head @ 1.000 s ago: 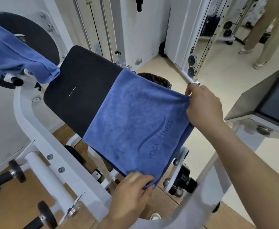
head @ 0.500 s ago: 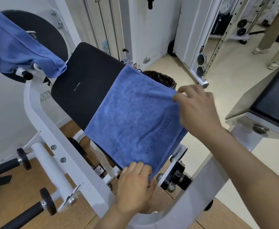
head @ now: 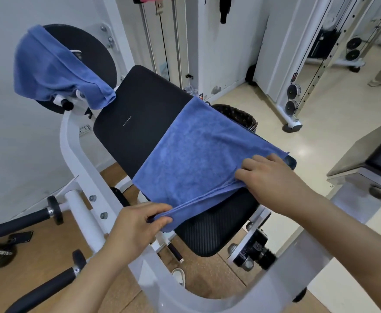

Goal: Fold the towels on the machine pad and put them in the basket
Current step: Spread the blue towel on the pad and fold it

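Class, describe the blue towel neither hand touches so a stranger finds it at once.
Find the white-framed gym machine, then the round black disc at its upper left. A crumpled blue terry towel hangs over that disc. Unlike the flat blue towel on the black machine pad, it is bunched and unheld.

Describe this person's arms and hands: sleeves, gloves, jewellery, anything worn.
Both are bare. The left hand and right hand wear no gloves, and no ring shows on the fingers in view. The left forearm and right forearm carry no sleeve, watch or wristband up to the frame's edge. No markings show on either.
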Demonstrator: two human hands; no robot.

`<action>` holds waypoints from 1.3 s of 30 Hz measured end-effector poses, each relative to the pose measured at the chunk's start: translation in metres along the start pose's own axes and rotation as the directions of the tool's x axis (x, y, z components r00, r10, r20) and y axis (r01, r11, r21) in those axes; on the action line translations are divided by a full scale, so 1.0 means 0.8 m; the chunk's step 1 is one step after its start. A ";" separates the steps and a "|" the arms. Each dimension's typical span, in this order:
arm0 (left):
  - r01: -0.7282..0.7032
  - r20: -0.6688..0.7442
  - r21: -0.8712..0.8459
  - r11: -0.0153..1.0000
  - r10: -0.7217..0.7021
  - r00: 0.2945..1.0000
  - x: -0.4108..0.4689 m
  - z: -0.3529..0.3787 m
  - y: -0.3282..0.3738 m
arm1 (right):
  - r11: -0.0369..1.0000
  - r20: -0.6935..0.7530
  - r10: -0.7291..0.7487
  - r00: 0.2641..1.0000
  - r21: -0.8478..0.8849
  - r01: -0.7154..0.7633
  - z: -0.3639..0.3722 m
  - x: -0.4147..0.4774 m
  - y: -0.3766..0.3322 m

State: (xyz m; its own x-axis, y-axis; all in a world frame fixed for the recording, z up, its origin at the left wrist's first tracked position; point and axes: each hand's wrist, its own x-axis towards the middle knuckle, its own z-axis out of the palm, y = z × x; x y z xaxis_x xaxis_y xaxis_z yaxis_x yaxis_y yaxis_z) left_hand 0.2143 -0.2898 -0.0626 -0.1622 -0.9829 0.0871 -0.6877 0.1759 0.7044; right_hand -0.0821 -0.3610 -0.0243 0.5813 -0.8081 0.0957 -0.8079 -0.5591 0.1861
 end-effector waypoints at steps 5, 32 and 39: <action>0.054 -0.047 0.084 0.995 -0.050 0.998 0.008 -0.039 -0.010 | 0.985 -0.022 0.161 0.987 -0.053 -0.162 -0.016 0.006 0.012; 0.112 -0.264 0.011 0.994 -0.105 0.959 0.282 -0.279 -0.050 | 0.207 0.388 0.314 0.866 0.863 -0.461 -0.072 0.124 -0.072; 0.066 -0.028 0.139 0.988 -0.063 0.998 0.437 -0.173 -0.104 | 0.375 0.232 0.708 0.668 0.678 -0.633 -0.009 0.178 -0.062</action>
State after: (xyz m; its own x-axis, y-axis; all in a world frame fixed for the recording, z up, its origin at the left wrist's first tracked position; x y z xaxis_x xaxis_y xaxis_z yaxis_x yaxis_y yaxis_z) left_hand 0.3130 -0.6559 0.0067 -0.0987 -0.9932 0.0621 -0.7884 0.1162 0.6041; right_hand 0.0416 -0.4467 -0.0130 -0.2061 -0.9780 -0.0311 -0.7361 0.1759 -0.6537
